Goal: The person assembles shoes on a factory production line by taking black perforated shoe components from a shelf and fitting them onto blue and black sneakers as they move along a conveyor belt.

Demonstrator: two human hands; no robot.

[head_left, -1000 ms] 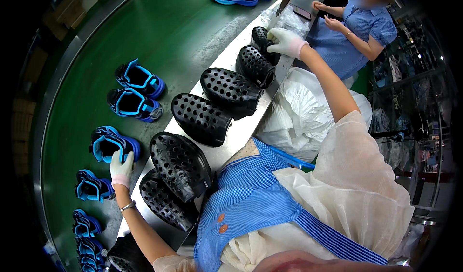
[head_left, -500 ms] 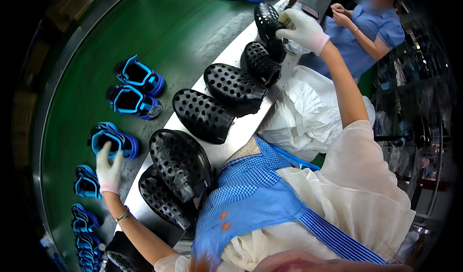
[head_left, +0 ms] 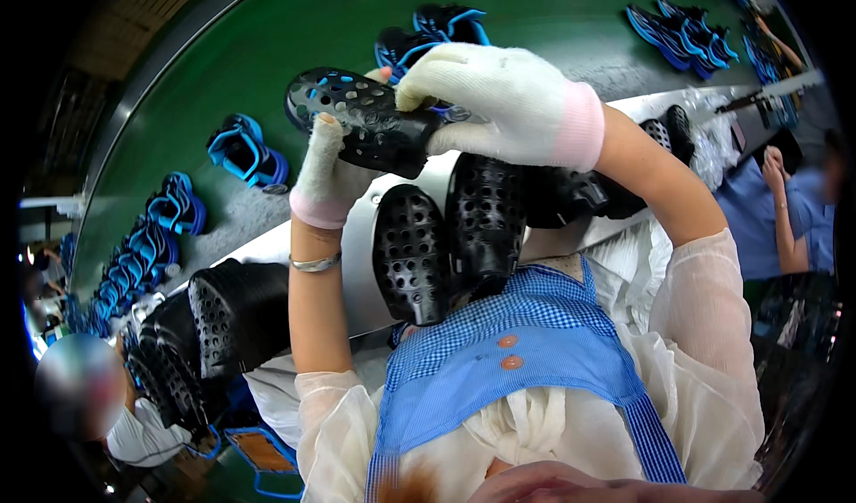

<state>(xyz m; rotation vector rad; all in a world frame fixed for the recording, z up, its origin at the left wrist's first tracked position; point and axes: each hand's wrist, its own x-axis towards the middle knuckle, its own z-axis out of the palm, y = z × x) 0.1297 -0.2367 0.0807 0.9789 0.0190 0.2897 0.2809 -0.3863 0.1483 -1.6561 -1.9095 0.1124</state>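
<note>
Both gloved hands hold a black perforated plastic shoe tree (head_left: 361,115) above the green belt. My left hand (head_left: 334,169), in a white glove with bare fingertips, is closed round its rounded end from below, thumb on the near side. The fingers of my right hand (head_left: 504,102) grip its other end from above. Blue shows through some of its holes. Below my hands, two more shoe trees, a nearer one (head_left: 410,253) and one beside it (head_left: 488,209), stand on the metal ledge (head_left: 352,293). Partly hidden behind my hands are black-and-blue sneakers (head_left: 455,23).
The green belt (head_left: 571,21) carries a single sneaker (head_left: 245,151), a row of sneakers (head_left: 134,258) at left and more sneakers (head_left: 687,39) at far right. Black shoe trees (head_left: 214,320) cluster at lower left. Co-workers sit at right (head_left: 758,209) and far left (head_left: 147,436).
The view has turned left. My right hand has come from the ledge's far end, and my left hand from above a sneaker; both now hold one shoe tree together.
</note>
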